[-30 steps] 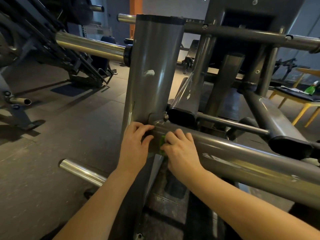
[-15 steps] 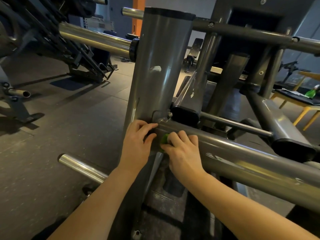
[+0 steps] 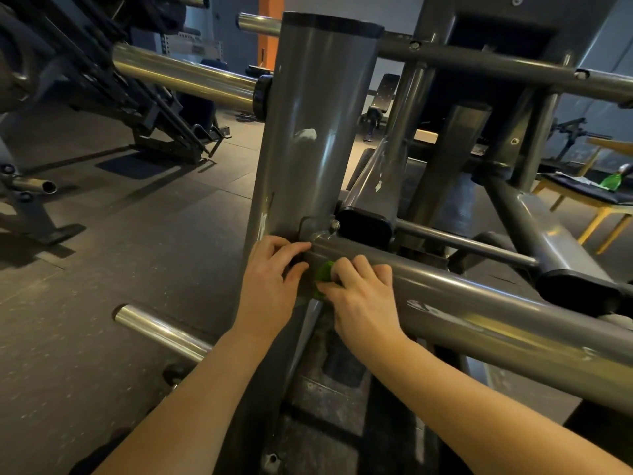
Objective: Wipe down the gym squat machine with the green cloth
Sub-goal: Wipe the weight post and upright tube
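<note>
Two hands: L [image 3: 270, 286] round grey machine tube [image 3: 479, 303], R [image 3: 359, 299] round bunched green cloth [image 3: 322, 274].

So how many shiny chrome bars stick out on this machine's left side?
3. The thick chrome bar joins the grey post up high, a thin chrome bar pokes out behind its top, and the low chrome bar sits near the floor. More may be hidden.
</note>
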`<state>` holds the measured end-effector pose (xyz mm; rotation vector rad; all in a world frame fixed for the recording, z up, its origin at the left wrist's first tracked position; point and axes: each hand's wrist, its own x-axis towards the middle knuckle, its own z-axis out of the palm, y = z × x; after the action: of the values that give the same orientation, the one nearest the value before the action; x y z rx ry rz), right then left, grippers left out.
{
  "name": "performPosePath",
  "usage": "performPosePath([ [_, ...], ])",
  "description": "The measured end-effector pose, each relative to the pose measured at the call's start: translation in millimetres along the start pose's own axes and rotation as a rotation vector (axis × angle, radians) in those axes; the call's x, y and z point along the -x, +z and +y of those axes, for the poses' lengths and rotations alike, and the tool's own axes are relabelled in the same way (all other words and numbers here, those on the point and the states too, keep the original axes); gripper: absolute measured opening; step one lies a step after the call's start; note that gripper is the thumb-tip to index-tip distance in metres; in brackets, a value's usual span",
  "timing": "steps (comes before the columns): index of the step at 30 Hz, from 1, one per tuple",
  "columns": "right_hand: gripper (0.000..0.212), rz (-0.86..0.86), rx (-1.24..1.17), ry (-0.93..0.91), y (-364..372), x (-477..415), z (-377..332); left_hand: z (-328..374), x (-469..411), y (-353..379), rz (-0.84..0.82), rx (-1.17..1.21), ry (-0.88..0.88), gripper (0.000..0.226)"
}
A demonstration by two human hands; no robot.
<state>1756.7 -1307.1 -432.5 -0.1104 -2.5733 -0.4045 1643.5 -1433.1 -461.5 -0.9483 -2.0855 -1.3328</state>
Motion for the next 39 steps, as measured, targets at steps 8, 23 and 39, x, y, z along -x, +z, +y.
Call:
performPosePath([
  [8, 0.04, -0.039, 0.012, -0.022, 0, 10, 4, -2, -6, -5, -0.06, -0.022, 0.004, 0.03],
  [23, 0.036, 0.068, 0.012, 0.071, -17, 61, 58, 29, 0, 27, -0.007, -0.201, 0.205, 0.032],
  [39, 0.016, 0.274, -0.106, 0.235, -10, 87, 78, 61, 6, 56, -0.078, -0.18, 0.192, 0.041],
])
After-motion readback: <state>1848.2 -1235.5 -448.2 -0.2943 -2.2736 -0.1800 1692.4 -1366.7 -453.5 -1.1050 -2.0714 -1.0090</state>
